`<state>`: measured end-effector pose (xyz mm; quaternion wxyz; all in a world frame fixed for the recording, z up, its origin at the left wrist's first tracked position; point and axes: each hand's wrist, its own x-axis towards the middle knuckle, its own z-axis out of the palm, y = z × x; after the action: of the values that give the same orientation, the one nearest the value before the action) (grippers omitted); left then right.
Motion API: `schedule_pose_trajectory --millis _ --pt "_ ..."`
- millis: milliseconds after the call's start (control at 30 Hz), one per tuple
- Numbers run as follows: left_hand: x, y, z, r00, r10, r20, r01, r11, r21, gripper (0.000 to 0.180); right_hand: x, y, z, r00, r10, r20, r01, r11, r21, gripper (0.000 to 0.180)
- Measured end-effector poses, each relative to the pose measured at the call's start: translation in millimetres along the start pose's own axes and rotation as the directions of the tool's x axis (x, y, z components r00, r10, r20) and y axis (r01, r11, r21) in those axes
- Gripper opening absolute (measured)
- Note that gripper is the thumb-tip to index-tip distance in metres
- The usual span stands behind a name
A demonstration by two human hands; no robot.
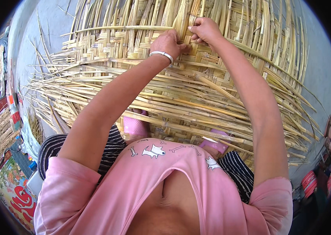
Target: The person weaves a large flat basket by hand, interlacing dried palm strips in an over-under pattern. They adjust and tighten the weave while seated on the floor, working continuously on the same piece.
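Note:
A large mat of flat, straw-yellow split reed strips (134, 50) lies in front of me, tightly woven in its middle, with long loose ends around it. My left hand (168, 44), a white bracelet at its wrist, rests on the weave with its thumb spread to the right. Beneath its fingers, one long crosswise reed strip (122, 28) runs out to the left. Just right of it, my right hand (206, 30) is closed, thumb and forefinger pinched at the upright reed strips (187, 15). Exactly which strip lies between those fingertips is partly hidden.
Loose reed ends fan out at the left (52, 84) and right. My feet in pink slippers (135, 124) are on the mat's near part. Grey floor (322, 66) surrounds it. A bundle of dry straw (1, 131) stands at far left; a red-pink item (309, 184) lies at lower right.

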<state>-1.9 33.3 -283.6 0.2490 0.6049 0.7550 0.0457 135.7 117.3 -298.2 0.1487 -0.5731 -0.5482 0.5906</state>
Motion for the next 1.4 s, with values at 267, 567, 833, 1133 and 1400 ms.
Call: schedule_pose_trajectory --millis 267,567,833,1133,1400 --pt "9 0 11 0.998 -0.005 0.056 0.004 0.999 0.032 0.046 13 -8 -3 0.999 0.002 0.037 0.012 0.927 -0.376 0.013" --pt "21 -5 14 0.993 0.026 0.117 -0.029 0.999 0.022 0.043 24 -10 -6 0.985 0.142 0.093 -0.101 0.93 -0.354 0.018" --pt "27 -9 5 0.959 -0.012 0.283 0.034 0.997 -0.076 0.037 32 -3 -8 0.975 0.167 0.149 -0.135 0.97 -0.203 0.021" --pt "32 -13 12 0.968 -0.005 0.249 0.021 0.998 -0.064 0.033 29 7 -25 0.931 0.089 0.355 -0.105 0.994 0.025 0.015" --pt "33 2 5 0.951 -0.047 0.305 0.046 0.999 0.011 0.034 26 6 -22 0.951 0.089 0.295 -0.081 0.996 -0.037 0.016"
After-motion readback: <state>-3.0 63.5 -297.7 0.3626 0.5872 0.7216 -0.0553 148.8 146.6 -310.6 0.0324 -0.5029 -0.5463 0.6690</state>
